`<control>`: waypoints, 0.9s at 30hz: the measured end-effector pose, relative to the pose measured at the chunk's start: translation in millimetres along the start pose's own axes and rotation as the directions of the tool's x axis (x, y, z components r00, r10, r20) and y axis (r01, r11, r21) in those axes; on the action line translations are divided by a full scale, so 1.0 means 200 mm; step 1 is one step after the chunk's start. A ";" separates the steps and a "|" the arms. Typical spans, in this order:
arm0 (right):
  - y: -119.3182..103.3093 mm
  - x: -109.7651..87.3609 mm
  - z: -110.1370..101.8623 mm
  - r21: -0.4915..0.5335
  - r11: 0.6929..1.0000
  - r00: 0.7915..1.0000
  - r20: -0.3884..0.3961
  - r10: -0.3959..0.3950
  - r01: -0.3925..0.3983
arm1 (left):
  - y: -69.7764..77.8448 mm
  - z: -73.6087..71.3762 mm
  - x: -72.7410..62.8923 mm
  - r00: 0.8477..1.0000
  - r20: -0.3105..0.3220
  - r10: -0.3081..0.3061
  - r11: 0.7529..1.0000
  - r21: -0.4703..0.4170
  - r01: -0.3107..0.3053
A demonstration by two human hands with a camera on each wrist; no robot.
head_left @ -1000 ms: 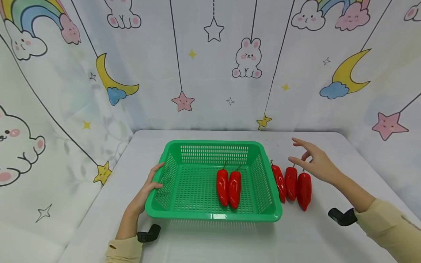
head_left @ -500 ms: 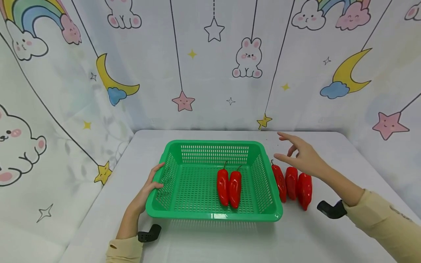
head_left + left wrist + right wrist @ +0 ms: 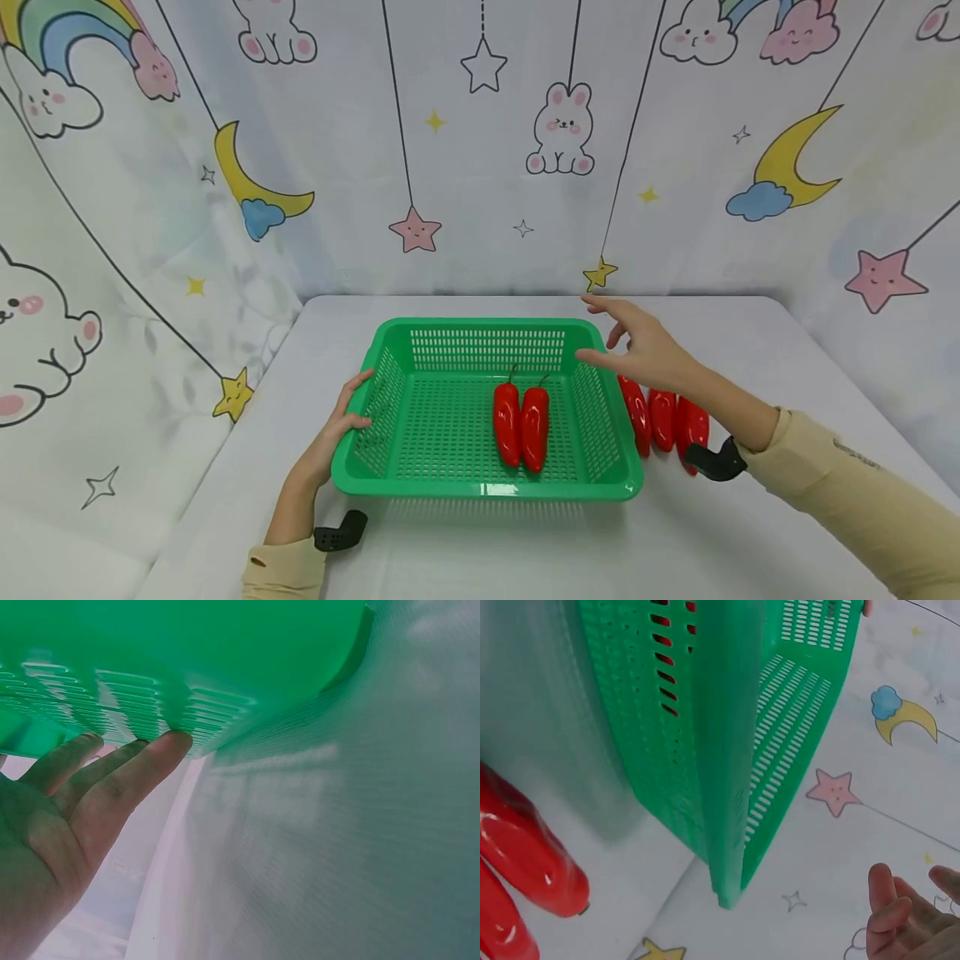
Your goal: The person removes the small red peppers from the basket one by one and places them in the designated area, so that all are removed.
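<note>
A green slatted plastic basket (image 3: 495, 492) sits on the table with two glossy red chili peppers (image 3: 521, 425) side by side in its right half. My left hand (image 3: 333, 433) holds the basket's left rim. Thumb and index finger overlap the rim in the head view, while other fingers (image 3: 120, 780) touch the outer wall in the left wrist view. Over the back right corner hovers my right hand (image 3: 645, 346), thumb and fingers apart, nothing between them. Three more red chili peppers (image 3: 663, 421) lie just right of the basket, partly covered by the right forearm.
The table (image 3: 480, 550) has a white cover. Behind it hangs a pale curtain (image 3: 337, 108) printed with rabbits, stars and moons. Both wrists carry black cameras; the right one (image 3: 716, 460) overlaps the outermost pepper.
My right hand has moved left, from above the peppers on the table to the basket's back right corner. The left hand, basket and peppers have stayed in place.
</note>
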State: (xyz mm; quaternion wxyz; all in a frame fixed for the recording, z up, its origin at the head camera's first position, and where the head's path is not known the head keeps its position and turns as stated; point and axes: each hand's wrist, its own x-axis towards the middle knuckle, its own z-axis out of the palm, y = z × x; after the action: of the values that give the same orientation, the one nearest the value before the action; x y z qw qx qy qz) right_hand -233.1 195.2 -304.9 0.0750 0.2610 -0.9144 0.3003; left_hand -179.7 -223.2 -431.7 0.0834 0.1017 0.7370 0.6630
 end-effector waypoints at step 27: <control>-0.18 0.18 0.17 0.047 0.998 0.990 0.135 -0.037 0.031 | 0.00 0.00 0.00 1.000 -0.010 -0.008 1.000 0.012 0.008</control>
State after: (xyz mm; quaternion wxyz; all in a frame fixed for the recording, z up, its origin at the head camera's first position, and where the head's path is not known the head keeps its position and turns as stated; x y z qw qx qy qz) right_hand -244.0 135.6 -303.7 0.0117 0.2981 -0.9058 0.3008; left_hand -179.2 -222.4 -430.8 0.0818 0.0958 0.7418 0.6587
